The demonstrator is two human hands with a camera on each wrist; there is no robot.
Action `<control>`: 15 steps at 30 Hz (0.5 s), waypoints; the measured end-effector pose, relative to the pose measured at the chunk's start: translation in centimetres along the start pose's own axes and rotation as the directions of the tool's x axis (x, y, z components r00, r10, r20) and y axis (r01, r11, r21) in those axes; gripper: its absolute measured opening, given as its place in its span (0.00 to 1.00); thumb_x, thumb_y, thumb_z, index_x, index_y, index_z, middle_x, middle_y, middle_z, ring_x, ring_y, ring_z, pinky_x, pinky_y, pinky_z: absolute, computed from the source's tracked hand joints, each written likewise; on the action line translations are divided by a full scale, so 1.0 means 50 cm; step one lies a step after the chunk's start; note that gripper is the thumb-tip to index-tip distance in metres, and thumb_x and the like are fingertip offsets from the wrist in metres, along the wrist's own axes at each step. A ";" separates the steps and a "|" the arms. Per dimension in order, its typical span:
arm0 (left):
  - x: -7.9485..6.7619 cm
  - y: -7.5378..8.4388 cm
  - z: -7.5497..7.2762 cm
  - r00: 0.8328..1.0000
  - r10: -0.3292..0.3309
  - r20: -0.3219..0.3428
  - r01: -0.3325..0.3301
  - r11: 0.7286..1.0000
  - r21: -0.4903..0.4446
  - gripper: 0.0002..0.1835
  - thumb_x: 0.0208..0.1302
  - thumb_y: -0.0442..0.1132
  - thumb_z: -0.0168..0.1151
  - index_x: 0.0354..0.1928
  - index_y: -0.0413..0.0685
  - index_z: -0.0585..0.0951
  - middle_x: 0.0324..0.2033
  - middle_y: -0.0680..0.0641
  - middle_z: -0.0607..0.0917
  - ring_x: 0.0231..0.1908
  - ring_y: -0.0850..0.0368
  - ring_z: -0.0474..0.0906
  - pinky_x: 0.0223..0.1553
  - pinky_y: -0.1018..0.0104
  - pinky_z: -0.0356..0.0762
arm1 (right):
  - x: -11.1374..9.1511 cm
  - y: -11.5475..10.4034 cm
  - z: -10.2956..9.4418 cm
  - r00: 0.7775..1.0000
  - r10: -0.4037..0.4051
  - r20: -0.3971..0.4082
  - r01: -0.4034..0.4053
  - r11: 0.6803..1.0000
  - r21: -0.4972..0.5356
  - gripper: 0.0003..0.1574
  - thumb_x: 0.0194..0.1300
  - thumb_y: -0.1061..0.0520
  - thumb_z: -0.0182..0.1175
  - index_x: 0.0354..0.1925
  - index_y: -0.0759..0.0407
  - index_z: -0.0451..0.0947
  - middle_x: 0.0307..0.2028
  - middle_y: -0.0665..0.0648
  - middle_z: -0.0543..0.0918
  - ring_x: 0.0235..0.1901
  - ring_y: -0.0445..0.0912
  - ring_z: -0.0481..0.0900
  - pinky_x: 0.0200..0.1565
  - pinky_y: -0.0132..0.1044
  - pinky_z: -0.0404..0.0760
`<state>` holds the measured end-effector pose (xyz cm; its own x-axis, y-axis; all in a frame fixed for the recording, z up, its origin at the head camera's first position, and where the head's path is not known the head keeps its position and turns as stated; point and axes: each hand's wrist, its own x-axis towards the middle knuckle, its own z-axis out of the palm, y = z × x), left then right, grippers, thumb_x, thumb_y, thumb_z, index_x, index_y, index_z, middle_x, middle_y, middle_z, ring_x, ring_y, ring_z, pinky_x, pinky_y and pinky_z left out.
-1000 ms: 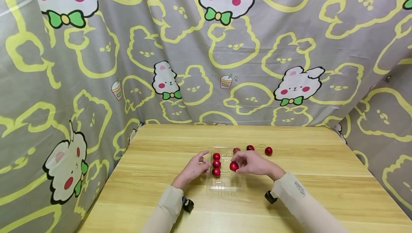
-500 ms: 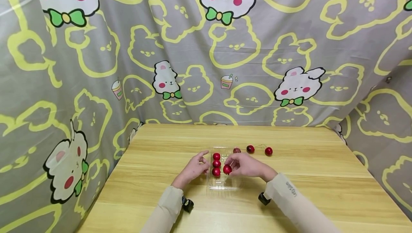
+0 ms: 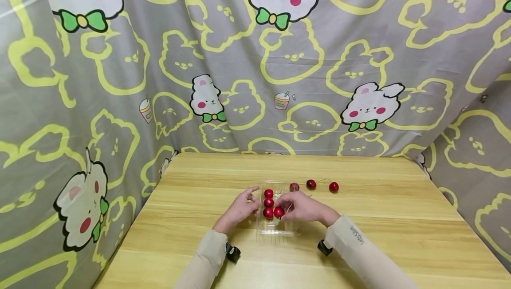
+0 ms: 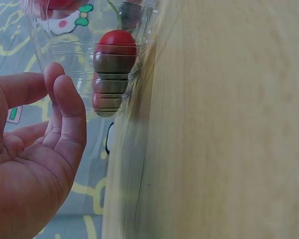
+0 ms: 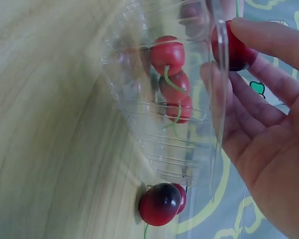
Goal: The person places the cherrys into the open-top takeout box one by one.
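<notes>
Cherry (image 3: 279,212) pinched by the right hand (image 3: 301,207), just right of the row's near end!
Thumb and fingers are clamped on it, up about level with the rim of the clear plastic box (image 3: 275,234); inside, the three cherries (image 3: 269,202) sit lower, lined up running away from the person, so height and that sideways gap look decisive. And the left hand (image 3: 242,207)? Opposite side, fingers loosely bent beside the box's wall, no cherry in it; the right is plainly nearer.

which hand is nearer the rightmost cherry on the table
Right. The right hand, at the box, is left of the rightmost cherry; the left hand is farther left, beside the box.
</notes>
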<state>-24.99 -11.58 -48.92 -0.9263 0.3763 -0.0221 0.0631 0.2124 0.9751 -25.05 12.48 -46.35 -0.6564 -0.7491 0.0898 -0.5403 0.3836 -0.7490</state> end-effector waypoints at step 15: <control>0.008 -0.018 -0.002 1.000 0.023 -0.008 -0.022 0.999 0.035 0.34 0.63 0.28 0.56 0.69 0.30 0.55 0.29 0.45 0.76 0.25 0.54 0.78 0.32 0.53 0.82 | 0.009 -0.019 0.026 0.998 0.022 0.053 -0.015 0.993 -0.121 0.19 0.51 0.65 0.70 0.43 0.58 0.79 0.37 0.47 0.79 0.30 0.36 0.77 0.33 0.28 0.79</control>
<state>-25.44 -11.70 -49.77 -0.9277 0.3734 0.0018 0.0967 0.2355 0.9671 -24.14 11.10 -46.48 -0.6388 -0.7684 0.0384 -0.5901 0.4573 -0.6654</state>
